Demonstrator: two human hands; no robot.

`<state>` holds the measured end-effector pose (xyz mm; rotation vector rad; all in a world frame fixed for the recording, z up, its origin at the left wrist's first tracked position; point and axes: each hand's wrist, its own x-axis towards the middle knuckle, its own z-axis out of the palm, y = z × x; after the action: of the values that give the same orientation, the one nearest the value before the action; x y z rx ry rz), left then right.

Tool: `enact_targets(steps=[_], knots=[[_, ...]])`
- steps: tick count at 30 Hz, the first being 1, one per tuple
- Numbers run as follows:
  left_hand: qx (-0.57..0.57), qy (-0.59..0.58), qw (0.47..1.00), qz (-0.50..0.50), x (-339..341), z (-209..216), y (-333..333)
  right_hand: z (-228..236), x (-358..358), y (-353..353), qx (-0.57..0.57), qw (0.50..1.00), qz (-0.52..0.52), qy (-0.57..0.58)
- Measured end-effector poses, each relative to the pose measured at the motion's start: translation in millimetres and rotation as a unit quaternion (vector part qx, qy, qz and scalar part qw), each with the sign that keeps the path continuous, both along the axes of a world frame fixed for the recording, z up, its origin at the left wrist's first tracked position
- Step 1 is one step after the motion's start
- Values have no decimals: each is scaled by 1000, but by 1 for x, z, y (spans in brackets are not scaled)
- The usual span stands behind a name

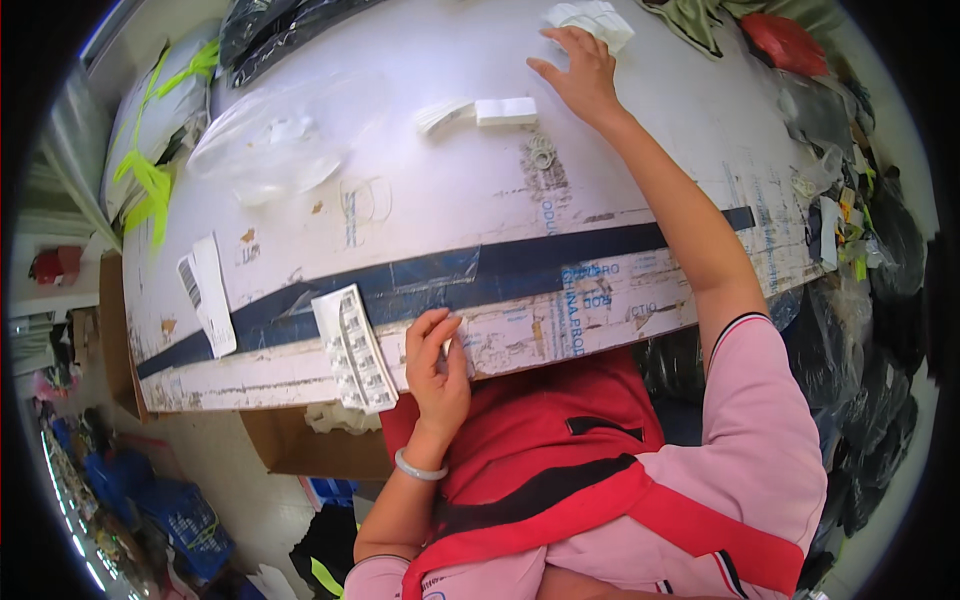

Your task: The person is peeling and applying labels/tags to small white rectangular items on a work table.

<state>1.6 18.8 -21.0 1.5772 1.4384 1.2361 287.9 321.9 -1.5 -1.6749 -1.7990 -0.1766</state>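
At the far side of the table, my right hand (583,82) is stretched out, thumb apart from the fingers. Its fingertips touch or overlap a bundle of white slips (600,22); no grip on it shows. My left hand (438,375) is at the near edge with its fingers curled in. A small whitish bit shows between thumb and fingers, too little to name. Beside that hand lies a stack of printed label strips (357,350). Small white folded stacks (505,111) and a little heap of pale rings (541,152) lie mid-table.
A clear plastic bag (270,140) lies on the left half of the table (420,210). Nearer is a white barcode tag (208,295). Dark tape (520,270) crosses the front. Black plastic bags (275,35) sit at the back; a cardboard box (290,445) stands below the edge.
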Motion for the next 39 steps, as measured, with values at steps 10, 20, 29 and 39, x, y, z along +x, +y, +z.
enact_targets(steps=[10, 20, 29, 39], knots=[[20, -71, 997, -13, -2, -4, -3, 9, -82, -95, -25, 974, 222, 32], [64, -91, 993, -45, -4, -4, -3, 20, -131, -149, -90, 941, 327, 3], [62, -80, 994, -43, -6, -10, -8, 9, -58, -65, -146, 983, 91, -61], [58, -77, 994, -50, -2, -6, -4, 14, -45, -29, -233, 949, 123, -172]])
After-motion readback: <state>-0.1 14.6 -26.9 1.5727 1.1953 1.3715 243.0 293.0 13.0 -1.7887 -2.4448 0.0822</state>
